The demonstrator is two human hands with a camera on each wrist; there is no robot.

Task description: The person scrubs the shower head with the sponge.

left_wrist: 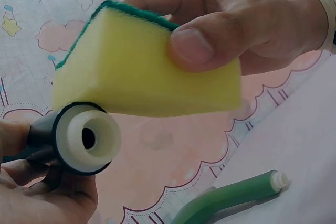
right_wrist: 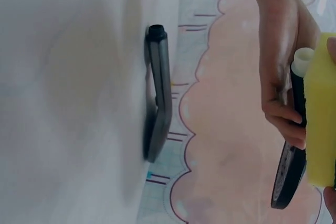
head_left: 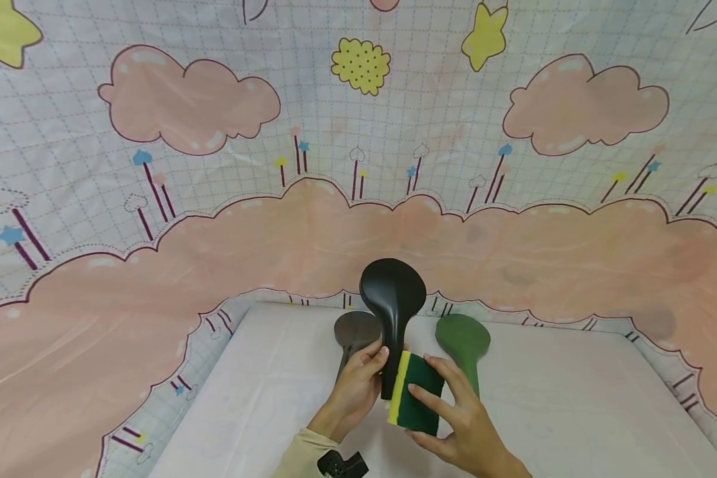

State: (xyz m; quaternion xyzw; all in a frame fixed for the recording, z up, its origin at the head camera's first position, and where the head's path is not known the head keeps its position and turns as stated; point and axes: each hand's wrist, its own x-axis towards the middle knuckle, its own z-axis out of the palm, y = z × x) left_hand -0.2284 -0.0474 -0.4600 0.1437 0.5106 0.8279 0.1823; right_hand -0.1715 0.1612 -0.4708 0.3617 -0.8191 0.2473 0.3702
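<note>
My left hand grips the handle of a black shower head, held upright over the white table with its round head at the top. At the handle's lower end a whitish threaded-looking connector with a dark hole faces the left wrist camera. A yellow-and-green sponge is pinched between the thumb and fingers of my right hand. Its yellow side lies right against the black handle, near the connector. In the right wrist view, the left fingers wrap the handle beside the sponge.
On the white table lie a grey shower head, behind my left hand, and a green shower head, behind my right. A patterned cloth with pink clouds hangs behind the table. A black strapped device sits on my left wrist.
</note>
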